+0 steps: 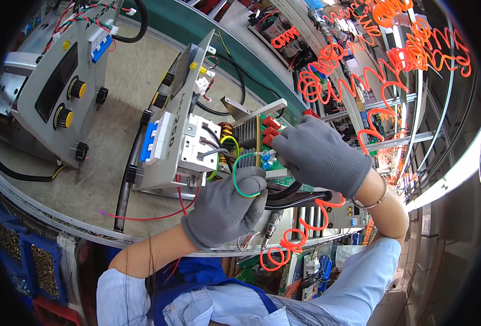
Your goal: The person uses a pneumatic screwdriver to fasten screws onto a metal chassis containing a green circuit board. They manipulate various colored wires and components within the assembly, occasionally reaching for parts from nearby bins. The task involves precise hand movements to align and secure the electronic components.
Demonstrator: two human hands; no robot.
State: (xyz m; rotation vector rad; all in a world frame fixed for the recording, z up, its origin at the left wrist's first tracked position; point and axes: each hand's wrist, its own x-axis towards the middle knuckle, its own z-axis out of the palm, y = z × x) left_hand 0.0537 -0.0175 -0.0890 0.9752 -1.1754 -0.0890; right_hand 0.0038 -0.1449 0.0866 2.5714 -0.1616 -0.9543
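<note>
A grey electrical unit (171,142) with an open back stands on the bench, showing a blue breaker switch, black knobs and grey wires. My left hand (225,205), in a grey glove, is closed around a green-and-yellow wire loop (240,179) beside the unit's circuit board (262,157). My right hand (319,155), also gloved, pinches at the red components (270,130) and small wire ends on that board. A black tool handle (295,196) with an orange coiled hose (289,244) lies under both hands.
A second grey unit (61,87) with yellow and black knobs stands at the left on the grey bench (88,185). A green belt (218,38) runs behind. Orange coiled hoses (360,60) hang over racks at the right. Blue bins (39,266) of small parts sit lower left.
</note>
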